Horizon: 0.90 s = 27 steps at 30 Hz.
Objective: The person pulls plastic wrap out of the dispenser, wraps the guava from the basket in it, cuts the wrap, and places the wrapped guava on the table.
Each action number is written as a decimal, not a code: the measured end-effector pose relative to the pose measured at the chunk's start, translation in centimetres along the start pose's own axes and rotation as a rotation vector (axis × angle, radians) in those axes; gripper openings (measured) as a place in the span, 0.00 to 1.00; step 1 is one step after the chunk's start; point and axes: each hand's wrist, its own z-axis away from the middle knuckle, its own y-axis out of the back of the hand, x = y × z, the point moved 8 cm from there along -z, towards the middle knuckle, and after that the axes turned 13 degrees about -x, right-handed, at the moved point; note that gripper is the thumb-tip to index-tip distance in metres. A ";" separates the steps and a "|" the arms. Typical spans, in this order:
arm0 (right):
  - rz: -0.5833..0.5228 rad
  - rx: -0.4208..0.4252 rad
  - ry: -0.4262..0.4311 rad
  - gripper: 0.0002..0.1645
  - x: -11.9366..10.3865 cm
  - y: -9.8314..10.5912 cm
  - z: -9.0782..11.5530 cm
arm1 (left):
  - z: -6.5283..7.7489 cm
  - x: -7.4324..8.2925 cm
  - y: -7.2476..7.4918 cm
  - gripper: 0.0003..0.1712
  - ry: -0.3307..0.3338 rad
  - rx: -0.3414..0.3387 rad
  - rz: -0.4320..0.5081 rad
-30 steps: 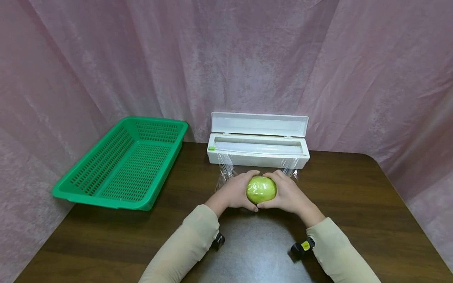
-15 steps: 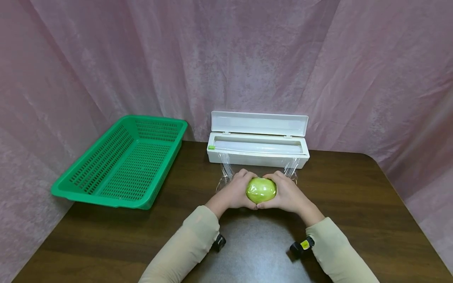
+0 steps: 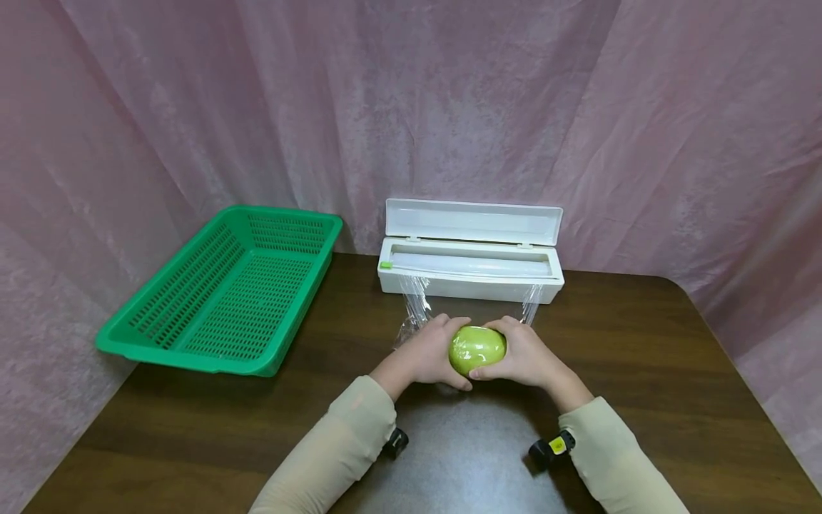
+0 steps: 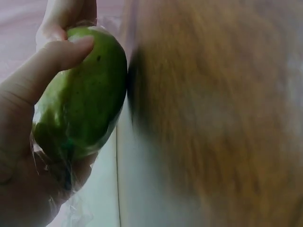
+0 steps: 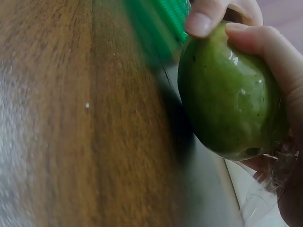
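Observation:
A green mango [image 3: 477, 350] with clear plastic wrap over it sits between the two hands, close over the table. My left hand [image 3: 432, 353] grips its left side, the thumb lying across the skin in the left wrist view. From the right, my right hand [image 3: 524, 351] holds the mango [image 5: 232, 94], fingers curled behind it. Bunched wrap gathers at the mango's ends by both palms. Strands of plastic wrap [image 3: 416, 300] run from the hands back to a white wrap dispenser [image 3: 472, 288], whose lid stands up and whose roll shows inside.
A green plastic basket [image 3: 257, 303] stands at the left on the brown wooden table [image 3: 642, 371]. Pink curtain [image 3: 475, 100] hangs behind the table. A small green slider [image 3: 386, 265] sits at the dispenser's left end.
Both hands and the mango have come slightly toward the person, away from the dispenser. The wrap strands between them are drawn longer. The left thumb has shifted a little on the mango.

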 end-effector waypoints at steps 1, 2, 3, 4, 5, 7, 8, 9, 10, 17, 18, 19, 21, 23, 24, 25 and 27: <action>-0.003 -0.003 -0.003 0.45 0.0 0.0 0.0 | 0.0 0.1 0.0 0.61 0.003 -0.007 -0.007; -0.010 -0.005 -0.004 0.45 0.1 -0.1 0.0 | 0.1 0.2 -0.1 0.61 0.005 -0.014 -0.011; -0.014 -0.008 -0.007 0.45 0.1 -0.1 0.1 | 0.1 0.3 -0.1 0.61 0.005 -0.018 -0.019; -0.015 -0.011 -0.007 0.45 0.1 -0.1 0.1 | 0.2 0.4 -0.1 0.60 0.004 -0.018 -0.026; -0.019 -0.013 -0.007 0.44 0.1 -0.1 0.1 | 0.2 0.4 0.0 0.59 0.003 -0.013 -0.028; -0.026 -0.012 -0.003 0.44 0.0 -0.1 0.2 | 0.3 0.5 0.0 0.56 0.001 -0.001 -0.036; -0.031 -0.010 0.001 0.44 0.0 0.0 0.2 | 0.3 0.5 0.1 0.55 0.000 0.005 -0.036; -0.032 -0.008 0.004 0.44 0.0 -0.1 0.3 | 0.3 0.6 0.2 0.54 0.000 0.014 -0.037; -0.036 -0.006 0.009 0.44 0.0 -0.1 0.3 | 0.3 0.5 0.2 0.53 0.001 0.020 -0.037; -0.070 0.012 0.029 0.55 0.2 -0.3 0.6 | -0.1 0.2 0.4 0.50 0.014 0.041 -0.053; -0.072 0.015 0.027 0.58 0.1 -0.3 0.6 | -0.2 0.1 0.4 0.50 0.016 0.043 -0.055; -0.067 0.017 0.025 0.60 -0.1 -0.2 0.7 | -0.2 0.1 0.4 0.49 0.018 0.043 -0.056; -0.039 0.023 0.031 0.63 -0.5 -0.1 0.9 | -0.4 0.0 0.5 0.48 0.022 0.041 -0.055; 0.022 0.047 0.052 0.64 -1.2 0.3 1.0 | -0.5 -0.2 0.6 0.48 0.028 0.030 -0.049; 0.059 0.064 0.065 0.63 -1.5 0.4 1.1 | -0.6 -0.2 0.6 0.48 0.028 0.026 -0.046; 0.085 0.077 0.080 0.63 -1.9 0.6 1.1 | -0.8 -0.3 0.7 0.47 0.028 0.021 -0.041; 0.121 0.094 0.106 0.59 -2.5 0.7 1.2 | -1.0 -0.5 0.8 0.47 0.029 0.011 -0.025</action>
